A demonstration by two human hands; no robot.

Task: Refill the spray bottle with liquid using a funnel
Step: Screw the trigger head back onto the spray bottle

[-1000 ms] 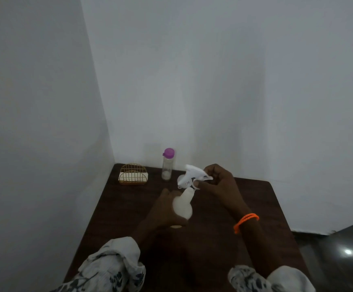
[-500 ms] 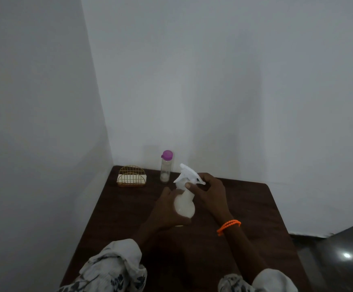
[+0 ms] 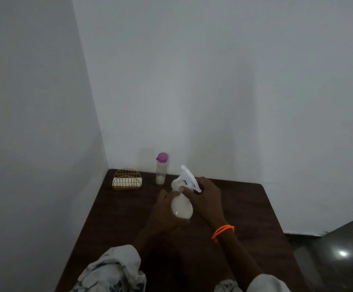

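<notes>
A white spray bottle (image 3: 182, 207) stands over the middle of the dark wooden table (image 3: 255, 218). My left hand (image 3: 163, 216) grips its rounded body from the left. My right hand (image 3: 205, 197) grips the white trigger head (image 3: 187, 175) on the bottle's neck, thumb across the front. A clear bottle with a purple cap (image 3: 161, 168) stands at the back of the table by the wall, with a little white content at its bottom. No funnel is in view.
A gold wire holder (image 3: 126, 179) with white napkins sits in the back left corner. White walls close off the table at the back and left. The table's right edge drops to a dark floor (image 3: 339, 249).
My right hand has turned on the trigger head, which has swung from pointing right to pointing up and back. The left hand keeps its hold on the bottle body.
</notes>
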